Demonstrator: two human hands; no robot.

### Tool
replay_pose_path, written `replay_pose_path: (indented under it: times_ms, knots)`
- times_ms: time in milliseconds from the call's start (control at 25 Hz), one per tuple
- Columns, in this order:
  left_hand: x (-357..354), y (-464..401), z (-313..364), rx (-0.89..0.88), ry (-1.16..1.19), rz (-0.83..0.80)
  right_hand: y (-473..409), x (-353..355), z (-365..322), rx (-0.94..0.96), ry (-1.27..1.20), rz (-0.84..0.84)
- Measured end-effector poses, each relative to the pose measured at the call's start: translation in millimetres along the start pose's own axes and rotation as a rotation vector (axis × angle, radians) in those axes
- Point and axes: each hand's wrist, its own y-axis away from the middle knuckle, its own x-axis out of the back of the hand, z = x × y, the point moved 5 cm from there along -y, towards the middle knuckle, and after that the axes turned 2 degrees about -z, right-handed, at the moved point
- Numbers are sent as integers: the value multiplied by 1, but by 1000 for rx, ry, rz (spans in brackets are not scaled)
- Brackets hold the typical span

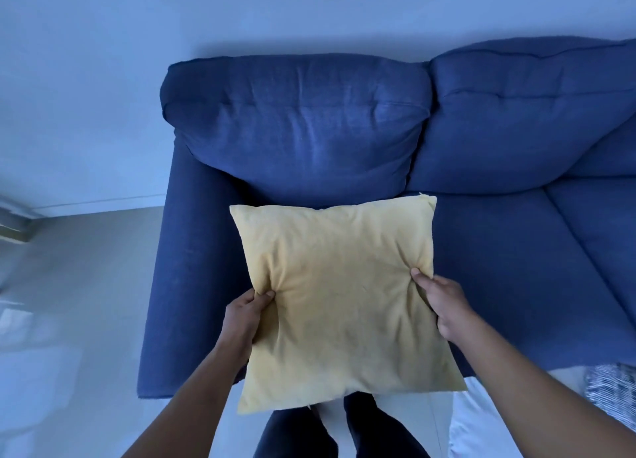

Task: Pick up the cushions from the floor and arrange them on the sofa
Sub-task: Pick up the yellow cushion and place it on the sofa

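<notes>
Off to the left of both hands there's just pale floor (79, 285) and a plain wall (86, 96), with something blurry at the far left edge I can't make out.

The left hand (246, 314) is closed on the left edge of a yellow cushion (344, 302), thumb on top and the other fingers tucked underneath, pinching the fabric so it puckers right at the grip. The cushion sits between the two hands, held up in the air, face toward the camera, its far edge over the seat of a blue sofa (499, 268). The near edge hangs past the front of the seat, above the person's dark trouser legs (299, 433). The sofa's left armrest (175, 268) is just outside the left hand, and the left back cushion (296, 120) is straight ahead beyond the yellow one.

The right hand (444, 306) has the same kind of grip on the right edge, a bit higher up than the left, thumb pressed into the top and the cloth bunched around it. So both hands are clamped on it, nothing loose.

Below the right forearm there's a white surface on the floor (481, 423), and at the far right edge a grey-and-white patterned thing (612, 388), maybe another cushion, can't really tell.
</notes>
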Motion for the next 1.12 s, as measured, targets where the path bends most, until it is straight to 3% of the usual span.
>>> replay_pose_path:
  times_ms: [200,320,520,640,880,1120]
  knots:
    - [-14,-43,18,-1,36,62,-52,-21,-26,-19,16,-12]
    - [-19,-63,33,-14,91,19,-67,-32,-36,24,-51,-15]
    - [-16,-110,88,-151,97,-14,-94,-65,-86,113,-141,-92]
    - [-18,-148,124,-195,62,20,-118,-85,-119,153,-84,-72]
    - [-24,-219,162,-96,-79,63,-176,-121,-158,100,145,-59]
    - [-24,-232,202,-160,31,105,-184,-135,-195,159,63,-26]
